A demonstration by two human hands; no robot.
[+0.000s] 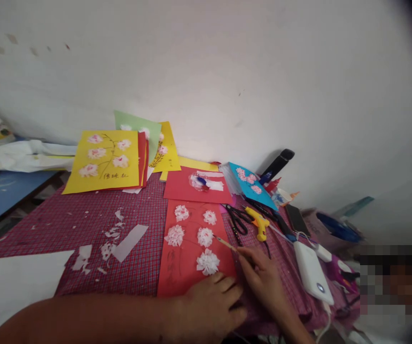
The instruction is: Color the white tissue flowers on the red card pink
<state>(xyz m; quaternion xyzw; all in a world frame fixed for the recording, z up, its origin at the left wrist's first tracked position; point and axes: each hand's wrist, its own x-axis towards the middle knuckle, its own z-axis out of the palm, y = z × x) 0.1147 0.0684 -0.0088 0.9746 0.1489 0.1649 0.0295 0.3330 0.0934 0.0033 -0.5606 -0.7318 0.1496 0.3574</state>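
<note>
I have the right hand [263,279] pinching a thin brush [227,244] between its fingers, tip at the right edge of a white paper flower [206,237]; I cannot tell whether they touch. The red card [190,258] lies on the cloth-covered worktop [139,274], directly ahead of both hands. The left hand [209,306], fingers slightly spread, rests at the card's lower right and serves, I judge, as hold-down. Recommended practice: use a light pinch; dab with the tip only, as crumpled paper could snag; press the card evenly; leave the lowest flower [207,262], just beyond the left fingers, uncrushed; avoid stray marks on bare card.
</note>
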